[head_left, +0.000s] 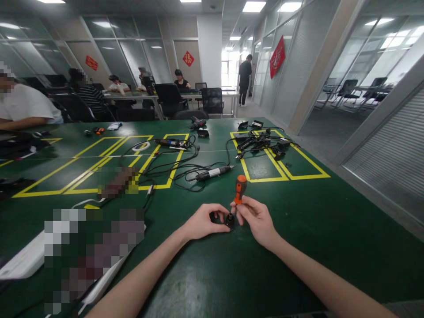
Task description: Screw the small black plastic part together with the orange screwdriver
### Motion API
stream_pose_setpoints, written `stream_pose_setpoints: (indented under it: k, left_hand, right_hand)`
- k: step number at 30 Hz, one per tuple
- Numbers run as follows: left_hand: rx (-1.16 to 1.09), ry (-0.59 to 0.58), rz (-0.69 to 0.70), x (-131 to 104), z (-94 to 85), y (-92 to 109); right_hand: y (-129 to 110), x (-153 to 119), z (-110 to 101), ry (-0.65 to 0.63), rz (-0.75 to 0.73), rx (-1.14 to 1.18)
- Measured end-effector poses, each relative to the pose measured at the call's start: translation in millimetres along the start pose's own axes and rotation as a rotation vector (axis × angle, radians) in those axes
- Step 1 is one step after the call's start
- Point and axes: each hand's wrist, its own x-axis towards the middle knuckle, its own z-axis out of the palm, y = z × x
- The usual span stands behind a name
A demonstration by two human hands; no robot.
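Observation:
Above the green table [318, 247], my right hand [260, 218] grips a screwdriver [241, 189] with an orange and dark grey handle, held upright with its tip end downward. My left hand [207, 221] curls its fingers and thumb around a small black round part [230, 219]. The screwdriver's lower end is close beside this part; whether they touch I cannot tell. My fingers hide some of both. Just beyond my hands lies a grey and black pen-shaped electric screwdriver [213, 172] with a black cable.
Yellow tape [268, 179] marks rectangles on the table. A heap of black cables and adapters [261, 143] lies at the far right. Farther back are a power drill [198, 123] and another corded tool [168, 142]. Several people sit beyond; one person [245, 79] stands in the aisle.

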Motion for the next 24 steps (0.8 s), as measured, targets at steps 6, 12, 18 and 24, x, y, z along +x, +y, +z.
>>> stream_pose_setpoints:
  k: [6, 12, 18, 24]
  left_hand:
    - [0.378, 0.037, 0.226, -5.3, -2.3, 2.3]
    - [0.568, 0.029, 0.311, -6.7, -0.7, 5.6]
    - [0.649, 0.04, 0.335, -5.7, 1.0, 5.5]
    - [0.668, 0.06, 0.328, -4.8, 2.3, 6.9]
  right_hand:
    - [-2.0, 2.1, 0.6, 0.035, -0.012, 0.046]
    - [-2.7, 3.9, 2.0, 0.072, -0.009, 0.007]
    - [1.2, 6.4, 1.2, 0.089, -0.009, 0.027]
    - [0.6, 5.8, 1.2, 0.082, -0.013, 0.06]
